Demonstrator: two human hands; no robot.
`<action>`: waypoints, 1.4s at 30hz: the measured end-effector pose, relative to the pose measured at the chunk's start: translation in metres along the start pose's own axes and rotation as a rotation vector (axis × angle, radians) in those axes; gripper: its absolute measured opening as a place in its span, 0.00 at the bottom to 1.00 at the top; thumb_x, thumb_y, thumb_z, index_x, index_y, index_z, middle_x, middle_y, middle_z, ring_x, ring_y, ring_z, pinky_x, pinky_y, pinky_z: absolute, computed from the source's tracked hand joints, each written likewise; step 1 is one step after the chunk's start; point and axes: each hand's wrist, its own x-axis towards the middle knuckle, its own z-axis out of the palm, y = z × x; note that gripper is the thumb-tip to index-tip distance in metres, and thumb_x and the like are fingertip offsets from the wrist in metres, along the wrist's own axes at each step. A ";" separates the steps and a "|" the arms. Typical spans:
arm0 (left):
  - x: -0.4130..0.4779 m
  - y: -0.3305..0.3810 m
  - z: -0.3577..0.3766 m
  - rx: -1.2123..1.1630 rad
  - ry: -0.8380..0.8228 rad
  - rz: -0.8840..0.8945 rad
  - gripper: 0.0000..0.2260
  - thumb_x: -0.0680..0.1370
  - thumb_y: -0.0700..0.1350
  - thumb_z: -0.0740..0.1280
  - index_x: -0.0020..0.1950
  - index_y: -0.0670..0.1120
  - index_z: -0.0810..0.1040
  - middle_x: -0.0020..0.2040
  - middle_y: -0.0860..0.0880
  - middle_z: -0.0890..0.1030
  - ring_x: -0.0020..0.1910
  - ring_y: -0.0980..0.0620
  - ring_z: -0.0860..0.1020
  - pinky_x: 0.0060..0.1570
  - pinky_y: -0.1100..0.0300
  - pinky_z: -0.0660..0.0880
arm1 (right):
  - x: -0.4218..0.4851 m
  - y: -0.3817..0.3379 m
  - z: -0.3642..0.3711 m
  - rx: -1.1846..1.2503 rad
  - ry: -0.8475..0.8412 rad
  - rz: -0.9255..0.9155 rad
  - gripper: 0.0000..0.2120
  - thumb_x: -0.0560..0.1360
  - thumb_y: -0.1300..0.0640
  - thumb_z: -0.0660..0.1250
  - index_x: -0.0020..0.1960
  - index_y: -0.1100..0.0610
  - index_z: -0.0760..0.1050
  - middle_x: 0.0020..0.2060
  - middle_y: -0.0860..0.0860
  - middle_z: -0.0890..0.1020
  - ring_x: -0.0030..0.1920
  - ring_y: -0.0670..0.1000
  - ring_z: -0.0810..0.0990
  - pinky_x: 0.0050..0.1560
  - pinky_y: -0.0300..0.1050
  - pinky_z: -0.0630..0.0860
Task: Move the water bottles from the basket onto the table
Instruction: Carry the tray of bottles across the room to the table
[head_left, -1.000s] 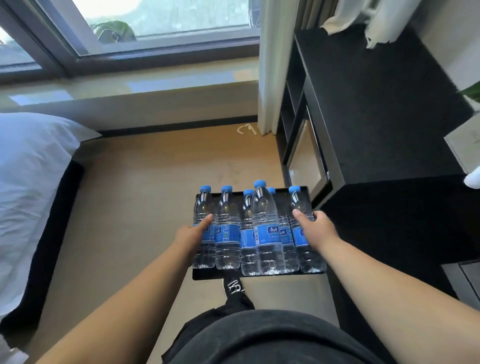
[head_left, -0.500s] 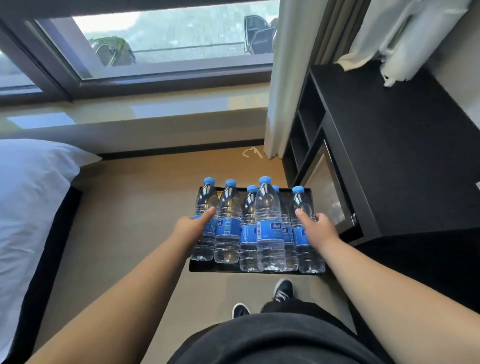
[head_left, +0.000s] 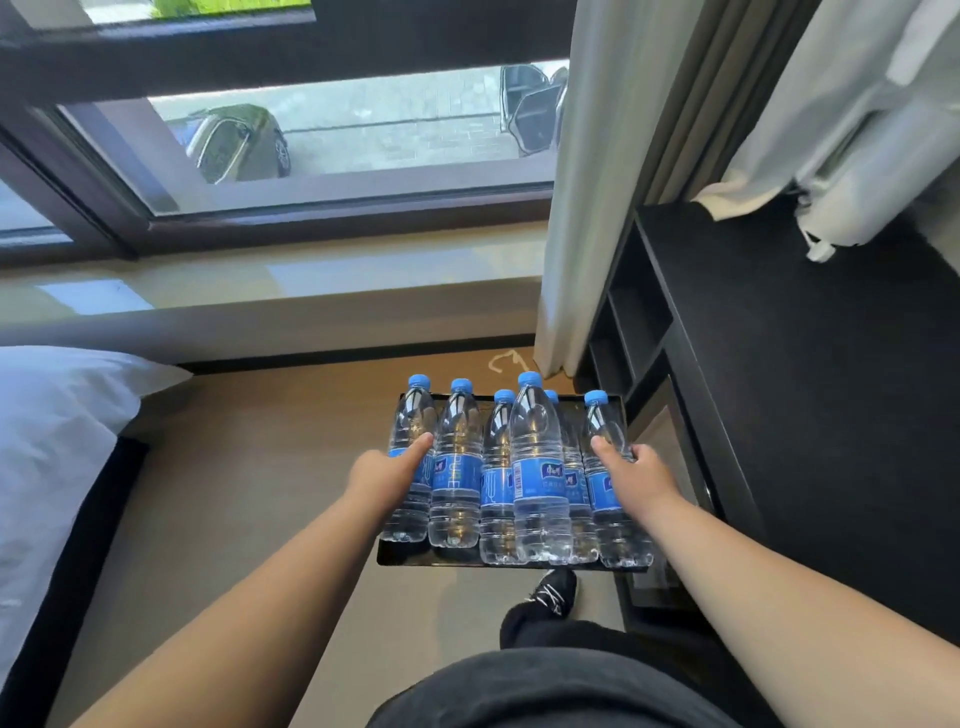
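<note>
**Loaded basket in the air, bottles standing loose**

Nearest, a dark-clad lap and one black shoe (head_left: 551, 592) are showing over the tan floor (head_left: 234, 519). Both bare arms are reaching forward.

The left hand (head_left: 382, 475) is gripping the left side of the basket (head_left: 415, 555), thumb lying across the end bottle. The right hand (head_left: 636, 475) is doing the same on the right. Fingers are hidden under or behind the load, so I cannot tell exactly what each is closed on.

The bottles (head_left: 537, 467), six counted, are standing upright and packed together in the shallow black basket, held clear of the floor. None are on the table (head_left: 831, 389) yet; it is lying to the right, dark and bare where visible.

Risks, as I judge them: the walls are looking low against tall, top-heavy bottles, so any tilt in carrying may be toppling a row. The front bottle (head_left: 530, 447), standing proud, seems likeliest to go. The basket's right edge is passing close to the cabinet front (head_left: 670, 441); a knock there could jolt everything.

Beyond, curtain (head_left: 582, 208) and window (head_left: 337, 130).
</note>
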 end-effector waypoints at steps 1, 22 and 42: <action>0.009 0.015 0.004 0.020 0.008 0.010 0.34 0.68 0.73 0.71 0.50 0.42 0.81 0.45 0.43 0.85 0.43 0.43 0.85 0.50 0.44 0.83 | 0.014 -0.010 -0.006 0.001 0.003 -0.002 0.38 0.75 0.29 0.66 0.73 0.56 0.70 0.54 0.48 0.80 0.48 0.50 0.78 0.43 0.46 0.72; 0.144 0.282 0.078 0.168 -0.224 0.229 0.34 0.67 0.74 0.72 0.49 0.43 0.82 0.44 0.43 0.87 0.42 0.43 0.87 0.49 0.43 0.84 | 0.170 -0.113 -0.110 0.116 0.251 0.138 0.29 0.75 0.30 0.66 0.59 0.54 0.76 0.49 0.52 0.82 0.47 0.53 0.81 0.41 0.48 0.74; 0.170 0.489 0.258 0.659 -0.830 0.581 0.38 0.59 0.74 0.76 0.53 0.43 0.83 0.41 0.45 0.88 0.39 0.46 0.88 0.41 0.52 0.84 | 0.140 -0.078 -0.133 0.658 0.795 0.558 0.45 0.71 0.24 0.64 0.72 0.59 0.71 0.59 0.56 0.81 0.56 0.58 0.81 0.50 0.50 0.74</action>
